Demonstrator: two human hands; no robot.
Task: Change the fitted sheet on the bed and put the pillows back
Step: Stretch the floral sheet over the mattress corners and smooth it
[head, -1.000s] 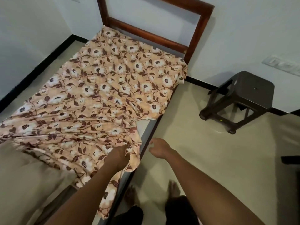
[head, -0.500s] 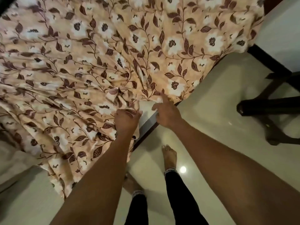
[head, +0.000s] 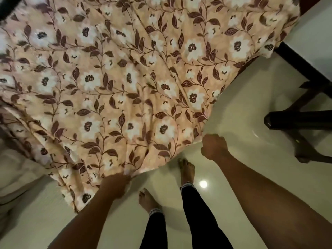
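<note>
My left hand (head: 115,186) and right hand (head: 213,148), well apart, each clutch the near edge of the floral sheet (head: 125,78), which spreads far ahead. It looks light, soft and limp; the hem seems the surest hold.

The sheet (head: 125,78) is peach, printed with white flowers and brown leafy vines. It is spread wide and creased, with folds fanning toward its near edge. That edge is lifted clear of the floor. The left hand (head: 115,186) grips it at 7 o'clock and the right hand (head: 213,147) at 4 o'clock.
</note>
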